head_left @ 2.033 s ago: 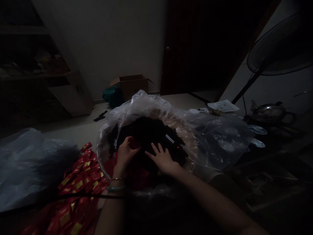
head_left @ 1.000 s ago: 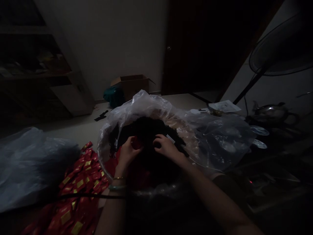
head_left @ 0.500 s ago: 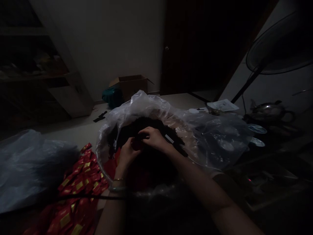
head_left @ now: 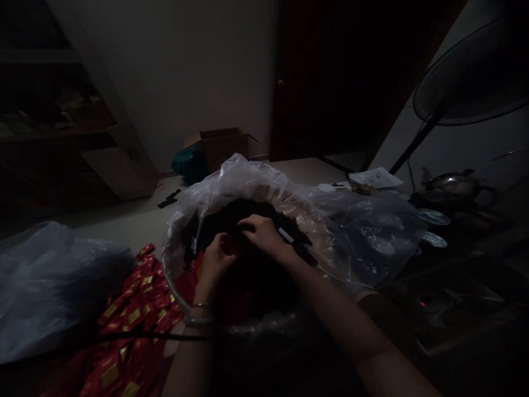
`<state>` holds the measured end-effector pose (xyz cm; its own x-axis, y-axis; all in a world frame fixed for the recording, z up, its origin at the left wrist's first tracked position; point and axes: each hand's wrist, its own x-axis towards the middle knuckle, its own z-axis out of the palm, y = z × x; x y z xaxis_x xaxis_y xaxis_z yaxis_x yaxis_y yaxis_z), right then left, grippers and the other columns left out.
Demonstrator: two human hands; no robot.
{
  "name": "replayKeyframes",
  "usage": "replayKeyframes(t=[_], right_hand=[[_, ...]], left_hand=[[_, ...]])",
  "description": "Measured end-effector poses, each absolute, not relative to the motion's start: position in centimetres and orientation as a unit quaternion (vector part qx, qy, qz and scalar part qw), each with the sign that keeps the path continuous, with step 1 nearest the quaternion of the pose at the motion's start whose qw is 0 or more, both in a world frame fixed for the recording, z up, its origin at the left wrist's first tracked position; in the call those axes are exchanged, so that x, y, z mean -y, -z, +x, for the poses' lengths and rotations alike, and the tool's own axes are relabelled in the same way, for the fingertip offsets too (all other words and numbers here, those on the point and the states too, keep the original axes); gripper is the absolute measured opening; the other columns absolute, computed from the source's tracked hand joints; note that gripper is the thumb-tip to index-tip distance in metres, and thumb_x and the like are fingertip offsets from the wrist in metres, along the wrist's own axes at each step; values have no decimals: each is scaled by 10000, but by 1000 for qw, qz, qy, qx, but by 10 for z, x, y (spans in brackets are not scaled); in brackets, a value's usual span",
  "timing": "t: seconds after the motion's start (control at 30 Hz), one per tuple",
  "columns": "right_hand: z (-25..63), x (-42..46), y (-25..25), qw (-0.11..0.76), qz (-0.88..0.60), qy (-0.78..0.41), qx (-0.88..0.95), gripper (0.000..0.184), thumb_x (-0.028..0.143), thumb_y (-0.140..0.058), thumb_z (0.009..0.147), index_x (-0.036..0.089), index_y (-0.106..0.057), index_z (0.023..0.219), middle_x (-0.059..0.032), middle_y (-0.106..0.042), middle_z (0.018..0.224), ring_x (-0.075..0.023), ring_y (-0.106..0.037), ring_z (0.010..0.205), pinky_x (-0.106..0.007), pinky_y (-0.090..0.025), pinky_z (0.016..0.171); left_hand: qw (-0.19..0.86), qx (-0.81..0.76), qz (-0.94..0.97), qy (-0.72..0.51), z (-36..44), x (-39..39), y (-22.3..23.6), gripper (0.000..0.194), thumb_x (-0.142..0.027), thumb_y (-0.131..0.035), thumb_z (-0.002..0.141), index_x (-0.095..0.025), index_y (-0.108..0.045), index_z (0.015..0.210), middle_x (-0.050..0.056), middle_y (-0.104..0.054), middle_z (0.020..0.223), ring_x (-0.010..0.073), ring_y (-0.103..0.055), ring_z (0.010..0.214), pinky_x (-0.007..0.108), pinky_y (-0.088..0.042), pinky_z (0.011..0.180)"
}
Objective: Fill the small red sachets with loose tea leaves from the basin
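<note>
In dim light, both hands are over a round basket (head_left: 176, 289) lined with clear plastic, which holds a heap of dark, loose leaf-like pieces (head_left: 248, 208). My left hand (head_left: 215, 258) is closed, its thumb and fingers around a dark red packet (head_left: 232, 244) that shows only in part. Just right of it, my right hand (head_left: 262, 234) has its fingers bent together over the packet's top; what lies in them is hidden. A small white strip (head_left: 286, 235) rests on the heap beside my right wrist. Red material (head_left: 188, 282) lies inside the basket by my left wrist.
Many red packets with gold labels (head_left: 134, 315) are piled left of the basket, beside a large clear plastic bag (head_left: 53, 281). Rightward are a teapot (head_left: 450, 186), small dishes (head_left: 433, 216) and a standing fan (head_left: 458, 82). A cardboard box (head_left: 225, 149) stands by the wall.
My right hand has shifted slightly to the right, away from my left. My left hand stays nearly in place around the red packet.
</note>
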<state>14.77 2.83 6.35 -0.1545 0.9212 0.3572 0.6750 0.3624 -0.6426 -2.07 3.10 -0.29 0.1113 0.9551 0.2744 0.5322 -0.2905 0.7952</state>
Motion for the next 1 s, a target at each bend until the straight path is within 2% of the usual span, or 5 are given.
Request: replayKeyframes(t=[0.33, 0.47, 0.73, 0.87, 1.0], right_hand=[[163, -13, -55, 353, -436, -103, 822, 314, 213, -723, 722, 205, -684, 1033, -86, -612, 1131, -227, -500, 1098, -388, -425, 954], [152, -16, -52, 336, -456, -107, 817, 54, 224, -684, 780, 176, -702, 797, -71, -640, 929, -191, -548, 920, -323, -458, 825], [148, -25, -44, 409, -537, -196, 711, 89, 197, -569, 844, 168, -641, 801, -18, -647, 742, -140, -592, 696, -259, -435, 668], [155, -26, -45, 462, -498, -221, 700, 186, 121, -534, 812, 171, -635, 960, -46, -662, 920, -155, -617, 845, -271, -469, 738], [158, -23, -47, 402, -406, -239, 785, 254, 77, -598, 757, 176, -659, 983, -71, -634, 1074, -166, -598, 977, -288, -459, 842]], left_hand=[[373, -460, 656, -468, -21, -33, 5, 538, -350, -728, 619, -174, -572, 1103, 68, -687, 1004, 212, -657, 897, 328, -529, 778], [385, -426, 681, -454, -18, -27, -2, 475, -337, -680, 696, -178, -583, 1133, 91, -663, 1126, 224, -630, 1024, 344, -504, 880], [361, -430, 704, -436, -10, -28, 4, 538, -255, -652, 695, -188, -509, 1209, 96, -661, 1108, 208, -637, 1000, 356, -490, 893], [376, -435, 676, -461, -10, -27, 2, 438, -241, -616, 687, -166, -528, 1109, 101, -653, 1059, 202, -635, 952, 338, -494, 851], [421, -414, 659, -466, -11, -20, -9, 348, -216, -555, 694, -176, -541, 1039, 53, -645, 1005, 186, -618, 940, 298, -488, 814]])
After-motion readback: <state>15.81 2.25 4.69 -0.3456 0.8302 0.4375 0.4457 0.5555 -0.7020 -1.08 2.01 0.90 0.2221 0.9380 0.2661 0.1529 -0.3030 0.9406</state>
